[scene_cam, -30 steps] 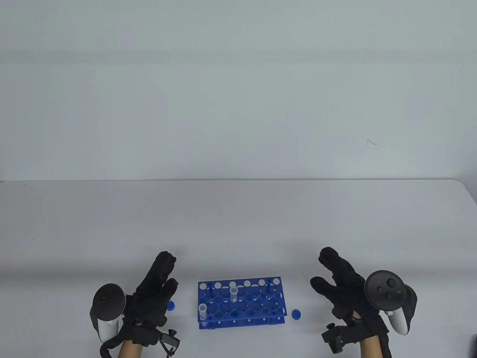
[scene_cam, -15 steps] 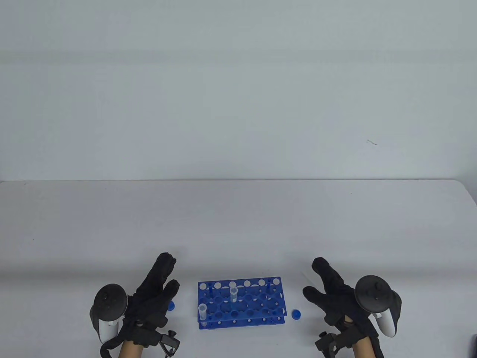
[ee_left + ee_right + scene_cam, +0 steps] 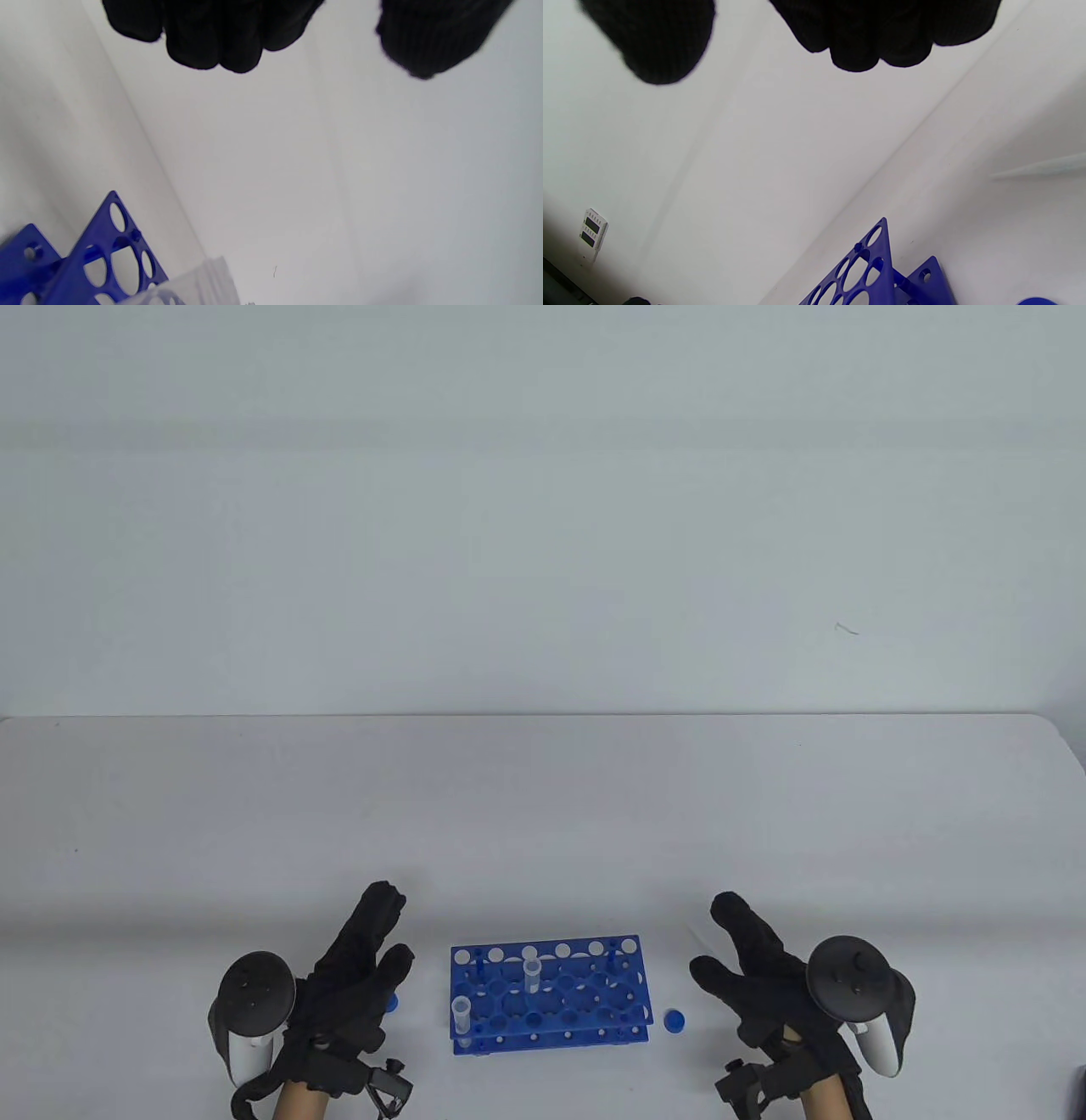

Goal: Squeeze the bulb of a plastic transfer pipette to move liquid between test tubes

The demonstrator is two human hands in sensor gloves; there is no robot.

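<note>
A blue tube rack (image 3: 585, 994) stands near the table's front edge. It holds two clear test tubes, one mid-rack (image 3: 532, 974) and one at its front left corner (image 3: 461, 1014). A clear pipette (image 3: 1043, 167) lies on the table right of the rack, faint in the table view (image 3: 697, 935). My left hand (image 3: 377, 937) is open and empty left of the rack. My right hand (image 3: 719, 940) is open and empty right of the rack, close to the pipette. The rack also shows in the left wrist view (image 3: 106, 254) and the right wrist view (image 3: 869, 267).
A blue cap (image 3: 674, 1020) lies on the table between the rack and my right hand. Another blue cap (image 3: 390, 1003) lies by my left thumb. The white table (image 3: 543, 814) stretches far behind the rack to a pale wall.
My right hand has drawn back toward the near edge and slightly left, then stopped. My left hand has barely shifted. The rack, tubes and caps have not moved.
</note>
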